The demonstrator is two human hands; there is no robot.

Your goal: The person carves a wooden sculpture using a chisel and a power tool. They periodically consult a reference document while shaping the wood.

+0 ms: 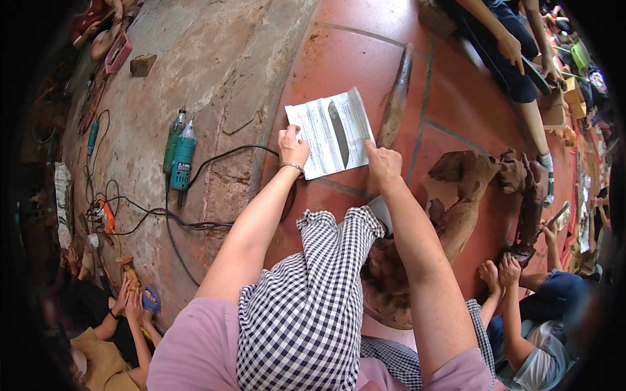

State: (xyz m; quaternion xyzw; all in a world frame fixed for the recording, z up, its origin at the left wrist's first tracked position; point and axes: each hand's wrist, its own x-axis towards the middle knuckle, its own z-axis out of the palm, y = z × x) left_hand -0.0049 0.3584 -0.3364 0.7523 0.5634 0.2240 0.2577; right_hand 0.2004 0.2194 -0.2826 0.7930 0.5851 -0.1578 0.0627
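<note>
A creased sheet of printed paper (310, 133) is spread out in front of me above the red tiles. My left hand (293, 148) is closed on its left edge, and my right hand (386, 163) grips the lower right edge, its index finger along the sheet. Down the sheet's right half runs a long, dark, pointed strip (339, 133); whether it lies on the paper or is an opening in it, I cannot tell. Beyond my right hand, a long worn wooden bar (396, 101) rests on the tiles. A checkered cloth (306, 293) covers my lap.
Two green power tools (182, 156) stand on the concrete to the left, their black cords (212, 225) trailing toward me. Brown carved wood pieces (469, 202) lie to my right. Other people's hands (501, 274) work at the right, and more (130, 301) at lower left.
</note>
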